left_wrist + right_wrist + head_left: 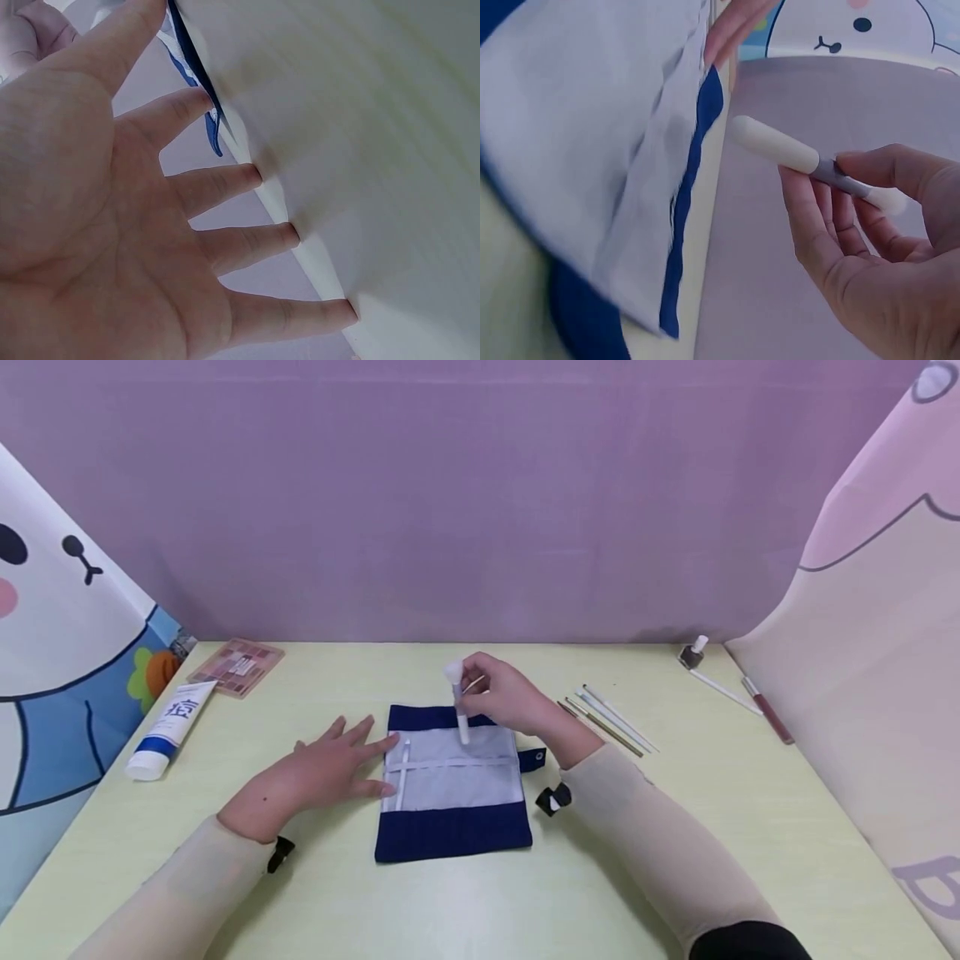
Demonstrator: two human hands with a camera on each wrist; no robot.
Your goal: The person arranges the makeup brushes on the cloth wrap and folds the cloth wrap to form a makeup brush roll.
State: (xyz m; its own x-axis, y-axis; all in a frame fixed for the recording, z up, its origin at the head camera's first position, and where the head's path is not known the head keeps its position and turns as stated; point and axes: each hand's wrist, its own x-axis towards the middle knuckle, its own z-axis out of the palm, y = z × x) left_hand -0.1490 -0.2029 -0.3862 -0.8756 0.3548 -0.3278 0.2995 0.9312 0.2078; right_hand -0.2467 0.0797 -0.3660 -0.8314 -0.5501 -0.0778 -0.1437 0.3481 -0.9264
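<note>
Your right grip (498, 693) has that stubby white-handled makeup brush (810, 159) pinched at its grey middle, handle-end down over the flat navy-and-pale-grey fabric case (459, 789) on the pale yellowish counter (450, 910), so imo aim slowly while your left grip (322, 768), fingers spread straight, steadies the left edge.

This looks like a makeshift booth: a pale table (480, 910) stands before a plain purple backdrop (480, 510), cartoon-printed sheets (67, 643) flanking it; the room beyond is hidden.
</note>
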